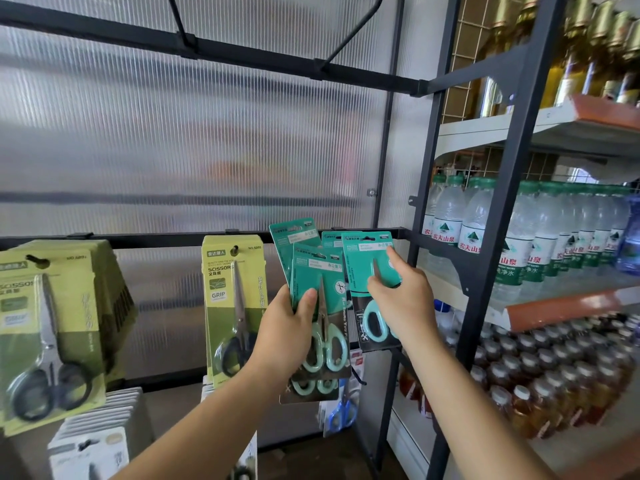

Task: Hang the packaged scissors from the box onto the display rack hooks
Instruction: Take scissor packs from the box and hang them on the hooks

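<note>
packaged scissors, one teal card, sit at the right end of the rack rail, pinched by the right hand; the left hand grips the spare stack. best to line the card's top slot with the hook, hidden here, then push straight back.

A dark shelving frame stands at the right. On its middle shelf are water bottles with green caps. The shelf above carries bottles with gold tops, and the shelf below carries amber bottles. Left of the frame is a ribbed translucent panel. Further left of the frame hang olive scissor packs.
</note>
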Available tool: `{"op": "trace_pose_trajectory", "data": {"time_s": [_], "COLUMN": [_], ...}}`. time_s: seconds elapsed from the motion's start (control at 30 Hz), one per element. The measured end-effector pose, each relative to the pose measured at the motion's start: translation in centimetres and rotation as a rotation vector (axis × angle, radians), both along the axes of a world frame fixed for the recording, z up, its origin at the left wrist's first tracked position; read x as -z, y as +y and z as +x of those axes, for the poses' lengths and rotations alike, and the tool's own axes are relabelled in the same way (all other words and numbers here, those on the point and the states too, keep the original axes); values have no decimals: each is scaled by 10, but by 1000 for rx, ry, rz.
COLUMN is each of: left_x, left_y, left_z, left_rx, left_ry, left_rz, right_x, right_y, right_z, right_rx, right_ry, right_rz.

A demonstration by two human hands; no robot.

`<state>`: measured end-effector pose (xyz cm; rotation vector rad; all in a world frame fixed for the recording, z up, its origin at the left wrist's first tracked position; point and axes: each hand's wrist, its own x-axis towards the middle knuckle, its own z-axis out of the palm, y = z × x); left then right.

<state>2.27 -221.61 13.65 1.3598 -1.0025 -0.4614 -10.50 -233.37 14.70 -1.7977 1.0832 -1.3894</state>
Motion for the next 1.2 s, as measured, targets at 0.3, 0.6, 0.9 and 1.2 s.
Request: {"op": "trace_pose_trajectory", "data": {"time_s": [0.3, 0.6, 0.9, 1.2], "left_x": [3, 2, 6, 10], "left_y": [3, 2, -2, -6], "left_z": [1, 1, 1, 0], "left_rx": [20, 5, -2, 9], "left_ry": [6, -7, -43, -27], "left_rz": [-3, -1, 21, 17], "right_x": [3, 9, 7, 4], "right_y": [4, 3, 2, -3], "right_z": [-3, -8, -6, -2], "right_rx": [-18, -104, -85, -40], "right_ry": [37, -50, -18, 46], "right_rz": [3, -3, 53, 25]}}
